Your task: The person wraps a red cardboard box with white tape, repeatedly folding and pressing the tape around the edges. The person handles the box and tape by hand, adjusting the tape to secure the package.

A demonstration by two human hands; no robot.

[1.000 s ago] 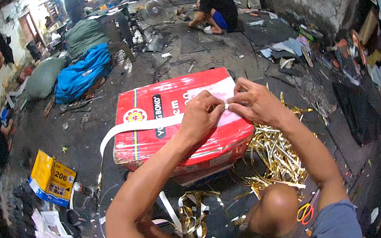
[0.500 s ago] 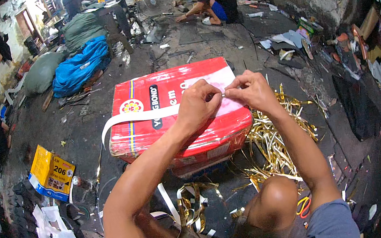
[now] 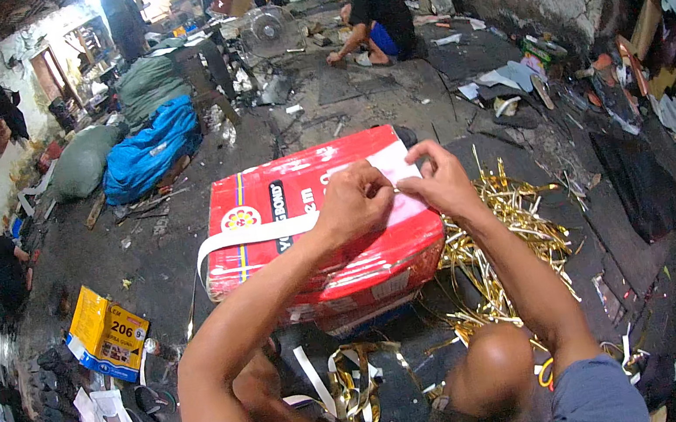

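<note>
A red cardboard box (image 3: 322, 277) wrapped in shiny clear plastic stands before me. A long white strip (image 3: 249, 236) loops over its left edge and runs across the top to beneath my left hand (image 3: 352, 203). That hand is closed in a pinch on the strip. Its fingertips meet those of my right hand (image 3: 442, 183), also pinching, above a pale patch (image 3: 400, 167) on the box's right side. A tiny pale bit shows between the fingertips; exactly what the right fingers grip is hidden.
Gold strips (image 3: 503, 247) are heaped right of the box, and more lie with white strips by my legs. Orange-handled scissors (image 3: 546, 373) lie by my right knee. A yellow box (image 3: 107, 334) stands left. Ahead are a blue sack (image 3: 154, 150), a fan (image 3: 270, 32) and a crouching person (image 3: 381, 10).
The view has tilted, so the box sits lower in it. My right fingers have spread a little and the right hand has shifted slightly left; both hands stay together over the box.
</note>
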